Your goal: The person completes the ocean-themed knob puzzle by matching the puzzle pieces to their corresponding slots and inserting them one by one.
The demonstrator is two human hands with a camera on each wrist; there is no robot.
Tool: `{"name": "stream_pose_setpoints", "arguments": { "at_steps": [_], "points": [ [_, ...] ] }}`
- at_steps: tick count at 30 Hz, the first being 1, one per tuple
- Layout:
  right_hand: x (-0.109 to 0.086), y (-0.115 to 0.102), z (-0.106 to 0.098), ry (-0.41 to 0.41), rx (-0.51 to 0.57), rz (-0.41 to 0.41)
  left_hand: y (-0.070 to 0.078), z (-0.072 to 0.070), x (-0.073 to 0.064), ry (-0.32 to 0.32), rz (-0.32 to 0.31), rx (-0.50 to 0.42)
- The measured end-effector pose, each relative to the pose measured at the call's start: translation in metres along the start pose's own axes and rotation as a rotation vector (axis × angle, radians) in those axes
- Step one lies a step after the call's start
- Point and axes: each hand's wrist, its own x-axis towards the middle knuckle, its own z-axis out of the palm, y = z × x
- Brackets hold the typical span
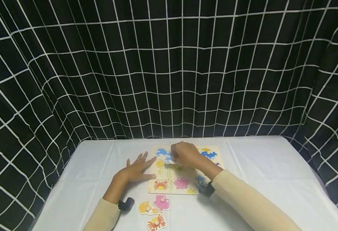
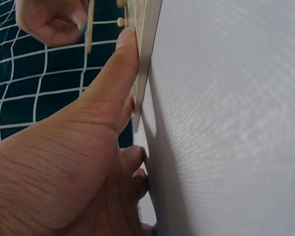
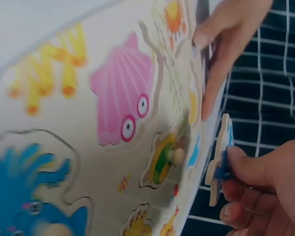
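A wooden peg puzzle board [image 1: 169, 192] printed with sea animals lies on the table. My right hand [image 1: 186, 154] is over its upper left part, pinching a blue dolphin-like puzzle piece [image 1: 169, 158] between thumb and fingers. In the right wrist view this piece [image 3: 219, 169] is tilted on edge, off the board's surface. My left hand [image 1: 135, 170] has its fingers spread beside the board's left edge; the left wrist view shows its thumb [image 2: 120, 64] touching that edge. A printed blue dolphin [image 1: 160, 151] shows in the board's upper left corner.
Three loose knobbed pieces lie on the white cloth below the board: a pink one with eyes [image 1: 161, 202], a yellow one [image 1: 145, 208] and a red crab [image 1: 156, 222]. On the board, a blue whale piece [image 1: 209, 155] is at upper right. A black gridded curtain [image 1: 180, 80] hangs behind.
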Motion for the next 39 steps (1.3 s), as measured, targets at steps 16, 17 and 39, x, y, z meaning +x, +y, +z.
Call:
{"name": "stream_pose_setpoints", "arguments": {
  "at_steps": [16,17,39],
  "points": [
    [0.048,0.015,0.015,-0.028,0.007,0.143,0.000,-0.001,-0.001,-0.021,0.024,0.001],
    [0.049,0.015,0.016,-0.028,0.008,0.151,0.000,-0.001,-0.001,-0.020,0.023,0.001],
    [0.074,0.015,0.039,-0.012,-0.058,0.156,-0.001,-0.003,-0.003,-0.017,0.006,-0.019]
  ]
}}
